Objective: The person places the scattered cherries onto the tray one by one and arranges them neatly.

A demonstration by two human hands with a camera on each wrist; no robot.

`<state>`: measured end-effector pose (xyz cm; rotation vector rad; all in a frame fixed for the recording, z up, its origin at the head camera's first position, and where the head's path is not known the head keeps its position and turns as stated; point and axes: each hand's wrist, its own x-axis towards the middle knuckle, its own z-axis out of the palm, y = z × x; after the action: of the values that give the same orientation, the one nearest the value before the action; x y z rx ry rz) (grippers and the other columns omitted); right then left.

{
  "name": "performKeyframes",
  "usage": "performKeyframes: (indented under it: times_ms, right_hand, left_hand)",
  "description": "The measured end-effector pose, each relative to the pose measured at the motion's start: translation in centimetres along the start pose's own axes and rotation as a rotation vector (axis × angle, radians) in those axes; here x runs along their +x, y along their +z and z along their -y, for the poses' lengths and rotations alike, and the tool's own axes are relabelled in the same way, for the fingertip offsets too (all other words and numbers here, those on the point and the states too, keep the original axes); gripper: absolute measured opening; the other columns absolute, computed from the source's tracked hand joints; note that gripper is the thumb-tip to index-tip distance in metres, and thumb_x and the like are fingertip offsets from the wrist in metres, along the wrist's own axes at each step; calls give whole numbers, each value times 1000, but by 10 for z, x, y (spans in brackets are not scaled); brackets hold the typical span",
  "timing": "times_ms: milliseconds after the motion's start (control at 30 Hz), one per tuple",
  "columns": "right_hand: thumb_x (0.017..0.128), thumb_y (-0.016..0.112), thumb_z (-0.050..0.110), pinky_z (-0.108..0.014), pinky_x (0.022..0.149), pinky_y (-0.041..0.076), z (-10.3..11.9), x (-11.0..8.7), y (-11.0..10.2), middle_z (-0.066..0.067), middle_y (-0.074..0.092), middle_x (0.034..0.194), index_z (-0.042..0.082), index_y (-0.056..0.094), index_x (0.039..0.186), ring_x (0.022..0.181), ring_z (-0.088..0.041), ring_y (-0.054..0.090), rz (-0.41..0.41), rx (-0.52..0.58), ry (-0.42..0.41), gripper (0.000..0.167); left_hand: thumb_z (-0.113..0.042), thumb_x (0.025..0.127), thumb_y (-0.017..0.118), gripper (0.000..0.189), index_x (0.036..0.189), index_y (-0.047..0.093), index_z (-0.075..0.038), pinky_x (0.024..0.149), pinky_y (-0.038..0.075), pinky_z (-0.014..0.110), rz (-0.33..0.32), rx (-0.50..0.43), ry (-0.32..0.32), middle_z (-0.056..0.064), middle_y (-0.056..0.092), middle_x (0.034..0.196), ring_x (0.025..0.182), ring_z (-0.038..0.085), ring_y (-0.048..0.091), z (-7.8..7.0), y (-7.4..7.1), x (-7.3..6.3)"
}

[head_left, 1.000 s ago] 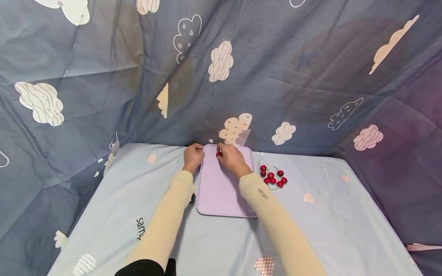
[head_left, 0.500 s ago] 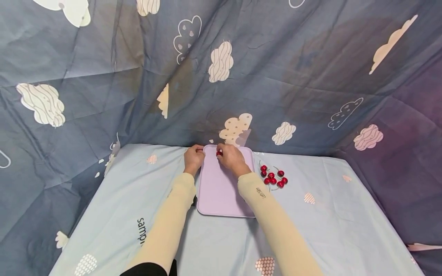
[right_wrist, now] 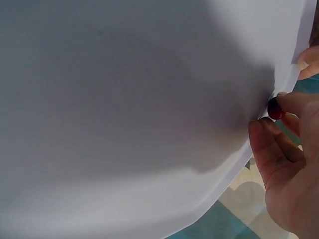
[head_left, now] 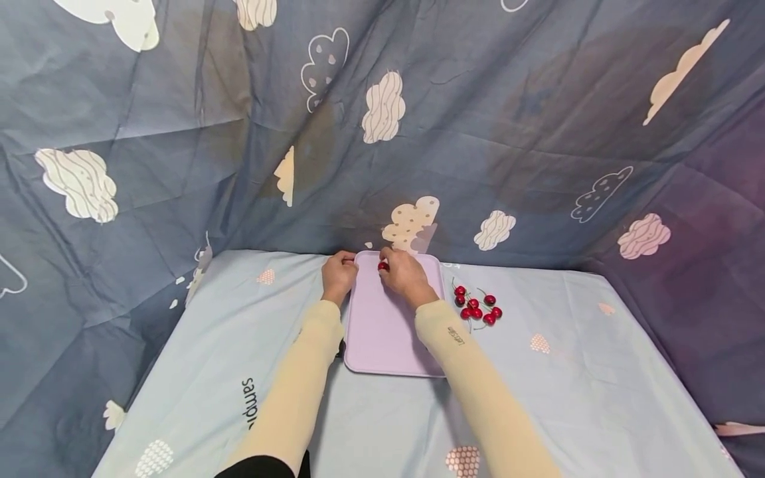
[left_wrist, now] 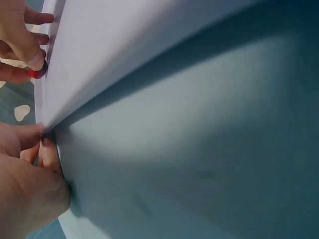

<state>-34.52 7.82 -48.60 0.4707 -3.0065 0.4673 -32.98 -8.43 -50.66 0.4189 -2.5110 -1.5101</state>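
Observation:
A dark red cherry (head_left: 383, 265) is pinched between the thumb and fingers of my right hand (head_left: 402, 272), over the far end of a pale lilac tray (head_left: 385, 332). In the right wrist view the cherry (right_wrist: 275, 108) sits close to the tray's rim, its stem hidden. My left hand (head_left: 339, 273) grips the tray's far left corner; in the left wrist view the thumb and fingers of that hand (left_wrist: 32, 174) close on the rim from both sides. Several more cherries (head_left: 476, 313) with stems lie in a loose group right of the tray.
The tray lies on a light blue printed cloth (head_left: 574, 372) covering the table. A dark cloud-patterned curtain (head_left: 335, 166) hangs right behind the tray's far edge and along both sides. A small black object (head_left: 341, 349) shows between the left sleeve and the tray.
Both hands keep nearly the same place, and the right hand still pinches the cherry. The whole head view has shifted slightly.

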Motion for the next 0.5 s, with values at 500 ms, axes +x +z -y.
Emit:
performKeyframes:
  times_ms: [500]
  right_hand:
    - [98, 72, 25, -45, 80, 56, -46, -69, -56, -10, 75, 120, 14, 71, 124, 89, -28, 72, -252, 233, 7, 28]
  left_hand:
    - [-6, 99, 65, 24, 119, 76, -3, 95, 58, 41, 7, 5, 13, 16, 77, 109, 102, 30, 69, -2, -2, -4]
